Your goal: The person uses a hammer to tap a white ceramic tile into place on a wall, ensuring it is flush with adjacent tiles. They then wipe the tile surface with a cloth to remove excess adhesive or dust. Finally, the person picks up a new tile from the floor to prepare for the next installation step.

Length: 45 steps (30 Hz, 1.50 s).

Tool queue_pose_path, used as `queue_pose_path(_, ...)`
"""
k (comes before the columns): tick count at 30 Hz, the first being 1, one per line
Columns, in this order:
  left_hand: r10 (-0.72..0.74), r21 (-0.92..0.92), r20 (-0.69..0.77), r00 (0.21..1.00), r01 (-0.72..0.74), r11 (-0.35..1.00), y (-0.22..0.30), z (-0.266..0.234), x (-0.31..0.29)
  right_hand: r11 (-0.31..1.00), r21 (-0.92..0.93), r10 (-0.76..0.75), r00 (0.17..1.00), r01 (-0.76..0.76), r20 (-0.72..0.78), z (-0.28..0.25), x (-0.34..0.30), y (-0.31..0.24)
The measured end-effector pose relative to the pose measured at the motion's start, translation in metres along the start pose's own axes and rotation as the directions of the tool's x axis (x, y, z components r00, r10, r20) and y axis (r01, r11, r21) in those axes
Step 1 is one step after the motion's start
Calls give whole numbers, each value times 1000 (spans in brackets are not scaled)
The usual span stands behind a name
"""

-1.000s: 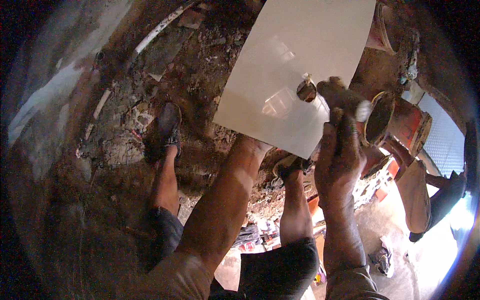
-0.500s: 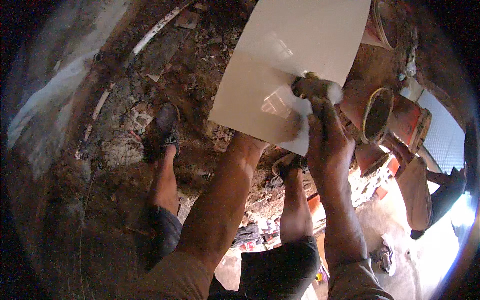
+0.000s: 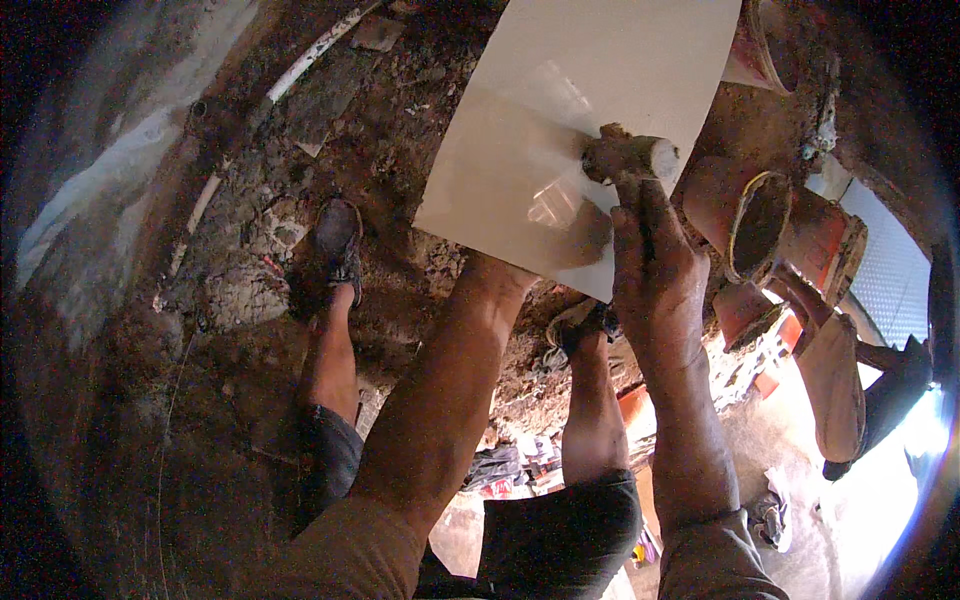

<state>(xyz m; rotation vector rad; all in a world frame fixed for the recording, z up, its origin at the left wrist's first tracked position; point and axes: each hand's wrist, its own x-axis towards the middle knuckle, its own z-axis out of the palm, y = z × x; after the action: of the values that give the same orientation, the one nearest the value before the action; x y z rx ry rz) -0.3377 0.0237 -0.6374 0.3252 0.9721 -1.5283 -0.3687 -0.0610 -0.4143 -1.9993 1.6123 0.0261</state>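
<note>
A large glossy cream tile is tilted up in front of me, its surface showing reflections and a dark shadow. My left hand reaches behind its lower edge; only the wrist shows, and the fingers are hidden by the tile. My right hand is closed around the handle of a short, stubby hammer, whose worn head has a pale round face. The hammer head is over the right half of the tile; whether it touches the surface I cannot tell.
Orange buckets lie on their sides at the right, beside a wooden-handled tool. A white pipe runs along the rubble-strewn ground at far left, near a rough wall. My shod feet stand on debris.
The hammer head, blurred by motion before, is now sharp and slightly farther up the picture. The tile's lower edge has shifted a little upward.
</note>
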Motion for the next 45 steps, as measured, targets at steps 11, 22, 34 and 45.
queue_pose_path(11,-3,13,1,1000,2,1000,1,-1,0,998,-2,-59,991,59,-120,-5,-6,-3)
queue_pose_path(22,9,22,-8,1000,-9,1000,7,0,1,991,-50,-126,988,121,-92,0,-1,-8)
queue_pose_path(34,7,44,-36,999,-6,999,14,3,0,999,4,-53,995,53,-84,-2,0,-2)
queue_pose_path(45,20,284,-214,977,42,958,35,-17,-40,991,37,130,919,-126,-372,-61,-51,59)
